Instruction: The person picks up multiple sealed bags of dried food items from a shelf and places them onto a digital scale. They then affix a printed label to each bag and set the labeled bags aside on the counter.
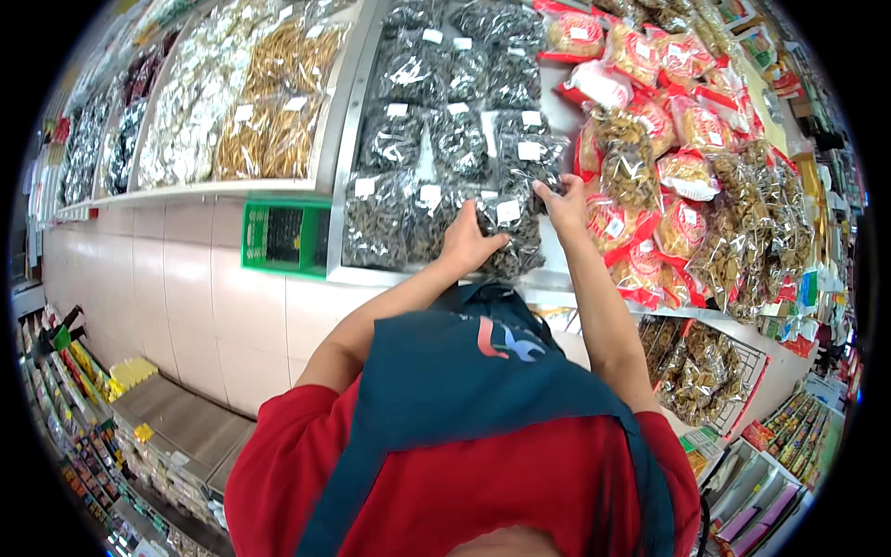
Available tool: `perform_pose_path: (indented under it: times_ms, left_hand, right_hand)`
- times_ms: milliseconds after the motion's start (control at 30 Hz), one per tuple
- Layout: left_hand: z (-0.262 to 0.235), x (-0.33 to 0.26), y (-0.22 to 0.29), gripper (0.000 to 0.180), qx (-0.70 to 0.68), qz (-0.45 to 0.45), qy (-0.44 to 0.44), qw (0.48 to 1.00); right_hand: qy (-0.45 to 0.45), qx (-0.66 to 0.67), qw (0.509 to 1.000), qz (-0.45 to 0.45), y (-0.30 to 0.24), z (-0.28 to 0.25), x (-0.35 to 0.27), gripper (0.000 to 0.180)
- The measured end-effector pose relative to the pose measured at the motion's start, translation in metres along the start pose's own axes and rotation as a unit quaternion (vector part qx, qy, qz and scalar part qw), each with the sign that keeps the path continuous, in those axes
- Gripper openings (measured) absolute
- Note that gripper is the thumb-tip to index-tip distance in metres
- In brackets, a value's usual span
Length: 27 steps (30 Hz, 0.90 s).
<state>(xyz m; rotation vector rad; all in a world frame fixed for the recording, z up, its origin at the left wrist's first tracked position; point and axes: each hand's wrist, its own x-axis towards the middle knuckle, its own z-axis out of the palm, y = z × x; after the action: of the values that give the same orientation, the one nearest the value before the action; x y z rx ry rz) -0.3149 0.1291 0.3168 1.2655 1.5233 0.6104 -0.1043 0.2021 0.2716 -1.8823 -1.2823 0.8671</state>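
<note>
At the near edge of a metal-rimmed display tray lies a clear bag of dark, crinkled dried food with a white label, perhaps black fungus. My left hand grips this bag from its left side, thumb lying across the front and some fingertips out of sight. On the bag's upper right, my right hand holds its edge with the thumb toward the plastic; its other fingers are partly hidden. Similar labelled bags fill rows to the left and beyond.
Red-and-clear packets pile up on the right, beside bags of brown dried pieces. A green crate stands left of the tray, below a bin of pale and golden dried goods. A wire basket sits at lower right.
</note>
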Motion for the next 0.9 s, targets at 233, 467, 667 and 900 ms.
perform_pose_path:
  times_ms: [233, 467, 667, 900]
  left_hand:
    - [-0.086, -0.007, 0.008, 0.079, 0.258, 0.09, 0.072, 0.959]
    - [-0.1, 0.026, -0.009, 0.042, 0.268, 0.25, -0.161, 0.916]
    - [-0.149, 0.161, 0.01, 0.062, 0.298, 0.16, 0.26, 0.904]
    - [-0.166, 0.254, 0.018, 0.091, 0.285, 0.007, 0.208, 0.936]
  right_hand:
    - [-0.093, 0.039, 0.994, 0.052, -0.012, -0.07, -0.038, 0.069]
    - [-0.149, -0.228, 0.96, -0.063, -0.005, -0.034, -0.076, 0.062]
    - [-0.117, -0.225, 0.966, -0.047, -0.033, -0.022, -0.055, 0.05]
    - [-0.036, -0.227, 0.964, -0.134, -0.039, 0.008, -0.015, 0.058]
